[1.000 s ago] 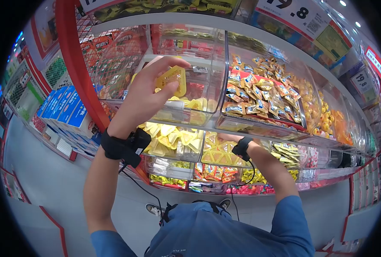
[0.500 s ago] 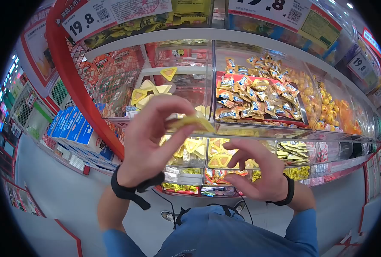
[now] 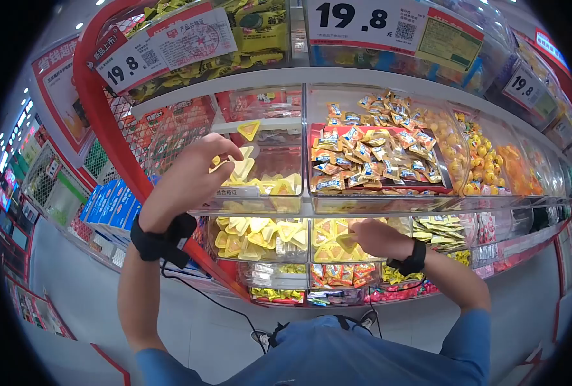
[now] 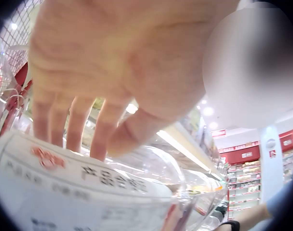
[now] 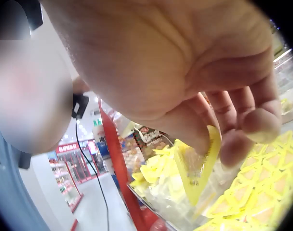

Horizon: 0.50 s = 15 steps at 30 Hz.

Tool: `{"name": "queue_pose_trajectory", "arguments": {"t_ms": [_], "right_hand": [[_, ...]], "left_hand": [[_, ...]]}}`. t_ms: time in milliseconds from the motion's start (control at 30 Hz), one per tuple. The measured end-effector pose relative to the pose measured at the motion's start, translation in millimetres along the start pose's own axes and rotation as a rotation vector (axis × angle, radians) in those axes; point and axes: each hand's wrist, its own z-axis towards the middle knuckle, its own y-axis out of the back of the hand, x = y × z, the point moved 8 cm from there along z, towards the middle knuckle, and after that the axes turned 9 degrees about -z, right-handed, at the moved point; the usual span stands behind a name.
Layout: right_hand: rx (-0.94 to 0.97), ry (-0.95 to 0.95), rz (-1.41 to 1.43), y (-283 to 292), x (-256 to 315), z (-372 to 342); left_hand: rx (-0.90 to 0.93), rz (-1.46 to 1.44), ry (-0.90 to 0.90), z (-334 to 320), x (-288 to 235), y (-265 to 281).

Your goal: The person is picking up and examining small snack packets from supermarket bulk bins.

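Note:
In the head view my left hand [image 3: 192, 174] is over the upper left bin [image 3: 260, 204], its fingers bent down beside yellow triangular packs [image 3: 279, 184]. Seen from the left wrist, the hand [image 4: 108, 62] has its fingers [image 4: 76, 122] reaching past the bin's white label [image 4: 79, 178], fingertips hidden behind it. My right hand [image 3: 382, 239] is low over the lower middle bin, where triangular packs [image 3: 328, 251] lie in neat rows. Between its thumb and fingers it pinches one yellow triangular pack [image 5: 197, 166], tilted point downward, above the rows [image 5: 257, 187].
Loose yellow packs [image 3: 253, 238] fill the lower left bin. Wrapped candies [image 3: 376, 154] lie in the upper bin to the right. A red post [image 3: 115, 128] and wire mesh flank the left side. Price signs [image 3: 363, 26] hang above; blue boxes [image 3: 115, 206] stand left.
The yellow pack in my left hand half a second ago is gone from it, and my right hand now holds one. My left hand moved back to the upper bin; my right moved down to the lower bin.

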Motion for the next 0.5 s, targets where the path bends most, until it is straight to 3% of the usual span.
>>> {"name": "queue_pose_trajectory", "arguments": {"t_ms": [33, 67, 167, 233, 333, 367, 467, 500], "right_hand": [[-0.068, 0.100, -0.121, -16, -8, -1], [-0.027, 0.003, -0.138, -35, -26, 6], [0.131, -0.221, -0.153, -78, -74, 35], [0.309, -0.259, -0.139, -100, -102, 47], [0.366, -1.011, 0.715, -144, -152, -1], [0.377, -0.980, 0.830, -103, -118, -17], [0.317, -0.892, 1.081, -145, -135, -12], [0.391, -0.917, 0.922, -148, -140, -14]], "left_hand": [[0.158, 0.091, 0.047, 7, 17, -6], [0.315, 0.182, 0.095, 11, 29, -15], [0.509, 0.252, 0.285, 23, 35, -30], [0.580, 0.274, 0.228, 36, 40, -35], [0.700, 0.336, 0.285, 52, 69, -42], [0.730, 0.366, 0.354, 52, 74, -43], [0.829, 0.368, 0.434, 52, 93, -44], [0.867, 0.355, 0.438, 52, 100, -45]]}}
